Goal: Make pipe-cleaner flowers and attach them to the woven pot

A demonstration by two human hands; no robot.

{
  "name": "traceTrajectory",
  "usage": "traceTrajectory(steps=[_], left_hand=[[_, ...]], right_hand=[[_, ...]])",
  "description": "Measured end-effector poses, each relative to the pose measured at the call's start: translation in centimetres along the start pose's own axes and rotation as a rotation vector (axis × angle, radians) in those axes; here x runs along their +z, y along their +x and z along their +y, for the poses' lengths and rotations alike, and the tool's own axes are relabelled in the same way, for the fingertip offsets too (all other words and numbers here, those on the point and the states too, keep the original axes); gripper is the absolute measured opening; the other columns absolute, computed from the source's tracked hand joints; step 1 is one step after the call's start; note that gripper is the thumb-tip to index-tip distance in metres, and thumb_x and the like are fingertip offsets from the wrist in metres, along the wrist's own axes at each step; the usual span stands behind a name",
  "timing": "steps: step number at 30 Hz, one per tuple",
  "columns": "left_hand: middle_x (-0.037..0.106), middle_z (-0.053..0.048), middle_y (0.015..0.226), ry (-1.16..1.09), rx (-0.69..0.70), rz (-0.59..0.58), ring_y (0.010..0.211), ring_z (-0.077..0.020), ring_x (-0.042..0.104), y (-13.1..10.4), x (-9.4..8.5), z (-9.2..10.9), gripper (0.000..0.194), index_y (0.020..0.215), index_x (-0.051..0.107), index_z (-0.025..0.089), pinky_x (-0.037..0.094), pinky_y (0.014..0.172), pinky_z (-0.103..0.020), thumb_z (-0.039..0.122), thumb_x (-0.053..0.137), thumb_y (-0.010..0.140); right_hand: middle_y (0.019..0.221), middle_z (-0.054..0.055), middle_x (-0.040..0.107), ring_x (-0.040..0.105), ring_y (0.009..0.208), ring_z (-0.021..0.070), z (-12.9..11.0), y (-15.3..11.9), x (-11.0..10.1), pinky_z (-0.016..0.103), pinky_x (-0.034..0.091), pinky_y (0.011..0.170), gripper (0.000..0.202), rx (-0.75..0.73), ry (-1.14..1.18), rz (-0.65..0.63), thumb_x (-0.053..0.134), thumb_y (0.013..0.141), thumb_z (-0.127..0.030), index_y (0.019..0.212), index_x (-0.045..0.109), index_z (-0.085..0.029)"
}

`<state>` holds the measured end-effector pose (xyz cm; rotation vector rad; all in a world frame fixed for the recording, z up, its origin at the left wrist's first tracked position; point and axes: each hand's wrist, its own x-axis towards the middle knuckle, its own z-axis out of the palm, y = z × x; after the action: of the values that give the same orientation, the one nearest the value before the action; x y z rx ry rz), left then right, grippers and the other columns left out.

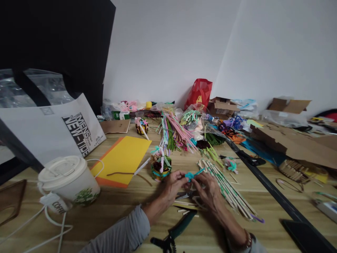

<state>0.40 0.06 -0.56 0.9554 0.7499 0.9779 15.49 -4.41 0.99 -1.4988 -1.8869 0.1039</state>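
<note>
Above the wooden table point(105, 218), our left hand point(172, 186) and right hand point(207, 188) pinch a turquoise pipe-cleaner piece point(189, 176) between fingertips.

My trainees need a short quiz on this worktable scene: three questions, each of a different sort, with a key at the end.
1. True or false: the yellow sheet lies on top of the orange sheet.

2. Multiple choice: what colour is the small twisted piece held by the left hand and the right hand?
a) dark red
b) turquoise
c) white

3. Short answer: which is nearer to the camera, the lidded cup or the red bag?

Key: 1 true; 2 b; 3 the lidded cup.
</note>
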Motion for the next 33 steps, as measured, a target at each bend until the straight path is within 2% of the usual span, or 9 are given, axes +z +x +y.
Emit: traceTrajectory(steps=[7, 17, 26, 33], left_hand=[[0.067, -0.002, 0.074, 0.128, 0.037, -0.03, 0.061, -0.0118, 0.059, 0.1, 0.0, 0.1, 0.035, 0.083, 0.066, 0.014, 0.046, 0.059, -0.023, 0.041, 0.077, 0.063], [0.062, 0.001, 0.061, 0.14, 0.043, -0.005, 0.053, -0.0106, 0.057, 0.3, -0.1, 0.1, 0.038, 0.072, 0.06, 0.015, 0.046, 0.055, -0.022, 0.045, 0.079, 0.058], [0.063, -0.002, 0.06, 0.153, 0.044, -0.011, 0.055, -0.0112, 0.057, 0.4, -0.2, -0.1, 0.037, 0.069, 0.066, 0.013, 0.046, 0.057, -0.023, 0.045, 0.079, 0.058], [0.06, -0.001, 0.056, 0.17, 0.064, 0.037, 0.051, -0.0106, 0.056, 0.4, -0.1, -0.1, 0.033, 0.065, 0.063, 0.014, 0.045, 0.054, -0.022, 0.042, 0.079, 0.059]], right_hand=[[0.071, 0.005, 0.064, 0.059, 0.07, 0.0204, 0.7, 0.1, 0.4, 0.031, 0.042, 0.067, 0.027, 0.103, 0.169, -0.075, 0.047, 0.089, -0.035, 0.073, 0.062, -0.019], [0.065, 0.002, 0.059, 0.054, 0.06, 0.017, 0.6, -0.2, 1.0, 0.026, 0.043, 0.056, 0.028, 0.261, 0.381, -0.101, 0.049, 0.086, -0.042, 0.073, 0.057, -0.019], [0.064, 0.001, 0.06, 0.055, 0.059, 0.0166, 0.8, -0.1, 0.9, 0.026, 0.043, 0.057, 0.027, 0.265, 0.354, -0.099, 0.05, 0.085, -0.041, 0.073, 0.057, -0.019], [0.067, 0.002, 0.06, 0.055, 0.059, 0.0163, 0.5, -0.2, 1.0, 0.025, 0.042, 0.054, 0.026, 0.272, 0.403, -0.131, 0.049, 0.086, -0.041, 0.074, 0.057, -0.019]])
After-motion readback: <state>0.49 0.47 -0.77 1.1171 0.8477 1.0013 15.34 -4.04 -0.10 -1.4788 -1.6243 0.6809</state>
